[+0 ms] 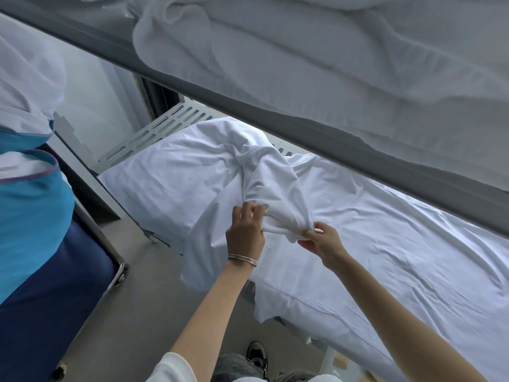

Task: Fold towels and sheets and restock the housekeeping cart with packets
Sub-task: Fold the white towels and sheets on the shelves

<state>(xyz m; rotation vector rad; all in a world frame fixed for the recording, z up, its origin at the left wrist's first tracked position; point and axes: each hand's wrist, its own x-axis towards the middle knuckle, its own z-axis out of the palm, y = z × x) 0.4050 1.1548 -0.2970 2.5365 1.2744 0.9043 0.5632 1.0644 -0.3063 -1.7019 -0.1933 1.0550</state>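
A crumpled white sheet rises in a bunch above the lower bunk, which is covered by another white sheet. My left hand, with thin bracelets on the wrist, pinches the near edge of the bunched sheet. A little to the right, my right hand pinches the same edge. Part of the sheet hangs over the bed's left front side toward the floor.
The upper bunk's grey rail crosses the view overhead, with heaped white bedding on it. A housekeeping cart with a blue bag and white linen stands at the left. A slotted metal bed base shows beyond the pillow end.
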